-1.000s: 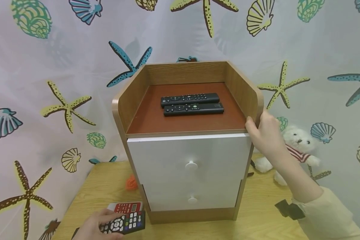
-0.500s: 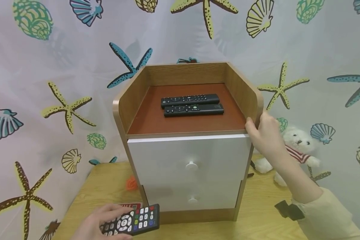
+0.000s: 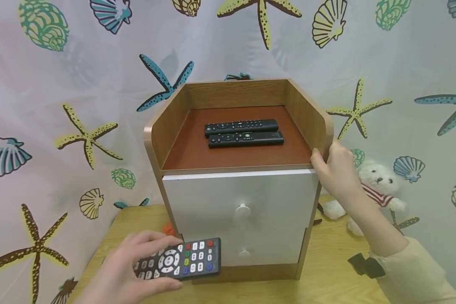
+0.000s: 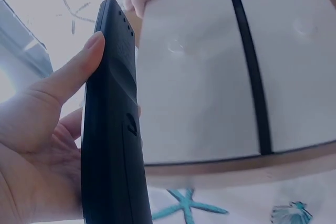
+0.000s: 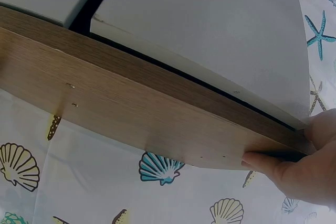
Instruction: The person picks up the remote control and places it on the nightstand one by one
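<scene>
My left hand (image 3: 137,268) grips a black remote control (image 3: 190,258) by its edges, thumb on one side and fingers on the other. Its buttons face up in the head view; the left wrist view shows its dark back. The remote hangs in front of the lower drawer of a small wooden cabinet (image 3: 266,272). My right hand (image 3: 336,169) holds the front edge of the cabinet's right side panel, also seen in the right wrist view. On the brown cabinet top lie two black remotes, a rear one (image 3: 241,126) and a front one (image 3: 246,139), side by side.
Two white drawers with round knobs, an upper drawer (image 3: 209,202) and a lower drawer (image 3: 213,240), face me. A white teddy bear (image 3: 378,179) sits right of the cabinet on the wooden table (image 3: 334,270). Something orange (image 3: 168,229) lies left of it. A patterned curtain (image 3: 228,38) hangs behind.
My left hand has lifted the remote up and to the right, away from the red calculator, which is now hidden from view. The right hand keeps its hold on the cabinet.
</scene>
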The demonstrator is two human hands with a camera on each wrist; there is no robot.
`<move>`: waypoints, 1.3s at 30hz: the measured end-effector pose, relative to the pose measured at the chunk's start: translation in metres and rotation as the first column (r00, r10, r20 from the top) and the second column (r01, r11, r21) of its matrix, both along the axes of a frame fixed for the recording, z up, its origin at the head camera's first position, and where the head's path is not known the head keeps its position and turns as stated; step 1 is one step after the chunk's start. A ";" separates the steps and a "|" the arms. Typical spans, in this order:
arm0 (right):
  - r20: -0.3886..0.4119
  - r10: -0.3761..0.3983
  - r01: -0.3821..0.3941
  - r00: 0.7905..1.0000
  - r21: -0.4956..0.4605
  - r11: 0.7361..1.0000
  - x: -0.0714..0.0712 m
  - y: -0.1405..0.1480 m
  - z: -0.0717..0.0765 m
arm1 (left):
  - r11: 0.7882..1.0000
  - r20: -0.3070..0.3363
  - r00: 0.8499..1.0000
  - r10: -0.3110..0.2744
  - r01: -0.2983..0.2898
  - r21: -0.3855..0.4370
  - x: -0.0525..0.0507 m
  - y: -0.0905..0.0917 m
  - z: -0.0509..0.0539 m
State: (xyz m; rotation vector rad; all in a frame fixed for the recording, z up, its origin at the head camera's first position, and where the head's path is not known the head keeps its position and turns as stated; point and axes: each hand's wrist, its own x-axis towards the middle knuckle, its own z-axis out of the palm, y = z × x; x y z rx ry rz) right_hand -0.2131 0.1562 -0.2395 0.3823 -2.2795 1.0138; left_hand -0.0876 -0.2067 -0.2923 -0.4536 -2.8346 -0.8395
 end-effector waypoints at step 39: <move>0.019 -0.006 0.006 1.000 -0.006 1.000 -0.001 0.000 0.000 | 0.982 -0.045 0.984 -0.170 0.165 -0.089 -0.092 0.113 0.137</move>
